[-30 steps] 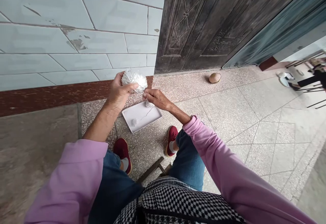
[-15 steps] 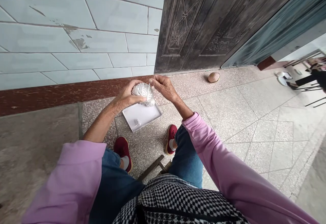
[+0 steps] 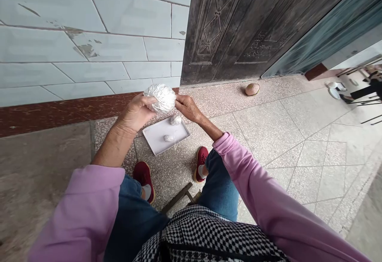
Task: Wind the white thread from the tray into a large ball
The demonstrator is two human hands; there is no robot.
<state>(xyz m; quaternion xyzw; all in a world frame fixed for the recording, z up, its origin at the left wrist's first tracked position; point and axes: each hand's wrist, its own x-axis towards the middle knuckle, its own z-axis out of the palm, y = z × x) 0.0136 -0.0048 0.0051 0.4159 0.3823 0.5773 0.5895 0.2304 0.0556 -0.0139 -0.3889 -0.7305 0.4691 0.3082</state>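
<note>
My left hand (image 3: 135, 113) is closed around a large ball of white thread (image 3: 161, 97), held out in front of me above the floor. My right hand (image 3: 186, 107) touches the ball's right side with pinched fingers, apparently on the thread, though the strand is too fine to make out. Below them a white shallow tray (image 3: 155, 138) lies on the floor. Two small white thread balls rest in the tray, one near its far edge (image 3: 176, 120) and one in the middle (image 3: 168, 138).
I sit on a low wooden stool (image 3: 180, 196), feet in red shoes (image 3: 143, 176) either side of the tray. A tiled wall (image 3: 89, 47) and a dark metal door (image 3: 244, 23) stand ahead. A round brown object (image 3: 252, 89) lies by the door.
My left hand lifted the big ball from low over the tray back up. My right hand dropped from above the ball to its right side. The small ball in the tray shifted right.
</note>
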